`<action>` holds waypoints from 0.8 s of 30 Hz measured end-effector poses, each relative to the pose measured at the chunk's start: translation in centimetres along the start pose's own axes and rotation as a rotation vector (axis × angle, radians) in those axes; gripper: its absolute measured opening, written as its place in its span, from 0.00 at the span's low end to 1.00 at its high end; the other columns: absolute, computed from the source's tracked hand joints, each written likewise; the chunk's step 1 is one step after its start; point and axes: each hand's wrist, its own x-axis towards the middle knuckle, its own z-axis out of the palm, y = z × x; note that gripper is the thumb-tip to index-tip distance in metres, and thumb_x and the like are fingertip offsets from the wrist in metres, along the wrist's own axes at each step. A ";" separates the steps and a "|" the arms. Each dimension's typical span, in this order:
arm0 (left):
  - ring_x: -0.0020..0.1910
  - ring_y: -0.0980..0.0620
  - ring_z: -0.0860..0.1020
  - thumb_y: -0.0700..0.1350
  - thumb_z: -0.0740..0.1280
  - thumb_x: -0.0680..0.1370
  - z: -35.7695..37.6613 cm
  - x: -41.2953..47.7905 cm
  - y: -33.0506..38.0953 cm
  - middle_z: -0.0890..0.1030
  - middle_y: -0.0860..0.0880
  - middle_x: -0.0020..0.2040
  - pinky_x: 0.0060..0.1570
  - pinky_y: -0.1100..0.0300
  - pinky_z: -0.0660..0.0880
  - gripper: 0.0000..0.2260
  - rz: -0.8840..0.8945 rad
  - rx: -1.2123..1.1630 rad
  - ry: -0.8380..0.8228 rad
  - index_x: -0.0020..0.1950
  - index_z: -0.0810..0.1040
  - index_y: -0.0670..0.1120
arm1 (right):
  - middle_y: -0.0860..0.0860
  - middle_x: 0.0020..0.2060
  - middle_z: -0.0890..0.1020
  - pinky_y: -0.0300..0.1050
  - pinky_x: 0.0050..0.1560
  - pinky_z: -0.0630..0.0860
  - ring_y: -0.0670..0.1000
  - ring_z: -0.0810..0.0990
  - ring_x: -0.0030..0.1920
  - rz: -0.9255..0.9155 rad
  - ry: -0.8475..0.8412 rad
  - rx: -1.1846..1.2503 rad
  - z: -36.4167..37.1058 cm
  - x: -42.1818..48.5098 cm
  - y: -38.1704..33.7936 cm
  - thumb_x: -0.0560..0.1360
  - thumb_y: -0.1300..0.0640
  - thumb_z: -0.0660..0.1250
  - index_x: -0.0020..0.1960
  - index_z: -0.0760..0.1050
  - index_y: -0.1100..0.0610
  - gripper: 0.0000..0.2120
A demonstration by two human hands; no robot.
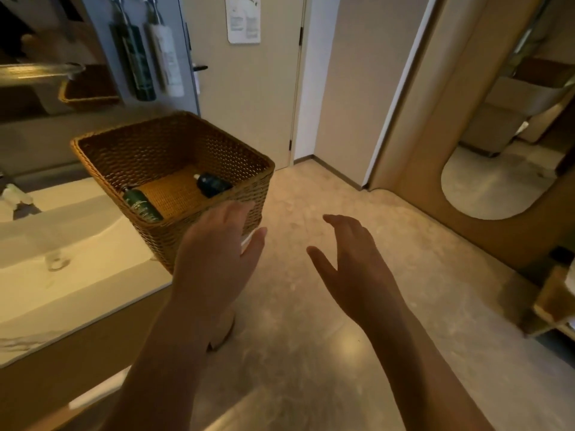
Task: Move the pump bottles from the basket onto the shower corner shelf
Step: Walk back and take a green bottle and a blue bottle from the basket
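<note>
A brown wicker basket stands on the right end of a white vanity counter. Inside it lie two dark green pump bottles: a long one against the left wall and a shorter, rounder one toward the right. My left hand hovers open just in front of the basket's near right corner, fingers spread, holding nothing. Over the floor to the right, my right hand is open too, fingers slightly curled and empty. No shower corner shelf is in view.
The white counter holds a sink left of the basket. Above it, a mirror reflects the basket. A green bottle and a white bottle hang on the wall. A closed door stands ahead; tan tiled floor stretches right.
</note>
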 end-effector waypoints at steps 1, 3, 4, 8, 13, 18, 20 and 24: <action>0.59 0.46 0.73 0.53 0.59 0.79 0.2 0.8 -0.9 0.76 0.45 0.62 0.53 0.51 0.72 0.20 -0.022 -0.005 -0.008 0.67 0.72 0.45 | 0.48 0.69 0.69 0.39 0.58 0.64 0.49 0.69 0.67 -0.002 -0.018 0.022 0.9 1.1 -0.4 0.75 0.42 0.62 0.71 0.62 0.49 0.27; 0.60 0.47 0.72 0.54 0.58 0.79 0.6 2.0 -2.4 0.75 0.46 0.63 0.54 0.51 0.71 0.21 -0.054 -0.010 -0.018 0.68 0.71 0.45 | 0.48 0.70 0.68 0.38 0.57 0.63 0.48 0.68 0.67 -0.023 -0.053 0.049 2.5 2.8 -1.1 0.75 0.42 0.62 0.71 0.61 0.49 0.27; 0.60 0.48 0.71 0.54 0.57 0.79 0.8 2.5 -3.2 0.75 0.46 0.63 0.54 0.52 0.71 0.21 -0.070 -0.009 -0.018 0.68 0.70 0.46 | 0.48 0.70 0.68 0.38 0.57 0.63 0.48 0.68 0.67 -0.038 -0.066 0.051 3.3 3.6 -1.4 0.75 0.42 0.61 0.71 0.61 0.49 0.27; 0.60 0.48 0.71 0.54 0.57 0.79 0.9 4.0 -6.3 0.74 0.46 0.64 0.55 0.52 0.70 0.21 -0.154 0.002 0.003 0.68 0.71 0.46 | 0.48 0.70 0.67 0.37 0.57 0.62 0.48 0.68 0.67 -0.098 -0.097 0.070 5.8 7.1 -2.9 0.76 0.42 0.61 0.71 0.61 0.48 0.27; 0.62 0.48 0.71 0.55 0.58 0.79 1.4 5.2 -10.0 0.73 0.48 0.65 0.55 0.52 0.70 0.20 -0.227 0.064 0.020 0.69 0.70 0.48 | 0.48 0.69 0.68 0.34 0.55 0.61 0.47 0.68 0.66 -0.156 -0.136 0.139 8.6 10.9 -4.4 0.76 0.44 0.62 0.71 0.62 0.50 0.26; 0.59 0.48 0.73 0.56 0.59 0.78 2.0 6.8 -13.1 0.74 0.47 0.64 0.52 0.51 0.73 0.21 -0.314 0.129 0.037 0.68 0.70 0.48 | 0.50 0.68 0.69 0.37 0.60 0.67 0.47 0.67 0.65 -0.247 -0.247 0.276 11.0 14.9 -6.0 0.77 0.47 0.63 0.71 0.63 0.53 0.25; 0.59 0.48 0.73 0.57 0.57 0.78 2.1 7.9 -14.1 0.74 0.48 0.64 0.52 0.51 0.74 0.22 -0.348 0.163 0.046 0.68 0.69 0.49 | 0.50 0.66 0.69 0.44 0.64 0.70 0.47 0.67 0.65 -0.290 -0.268 0.325 11.8 17.1 -6.5 0.77 0.48 0.62 0.71 0.63 0.54 0.25; 0.60 0.49 0.72 0.59 0.55 0.77 2.7 10.4 -15.2 0.73 0.49 0.65 0.52 0.52 0.72 0.23 -0.434 0.244 0.081 0.69 0.69 0.50 | 0.50 0.65 0.70 0.51 0.64 0.70 0.48 0.68 0.64 -0.372 -0.308 0.373 13.5 22.1 -7.1 0.76 0.47 0.62 0.71 0.63 0.54 0.26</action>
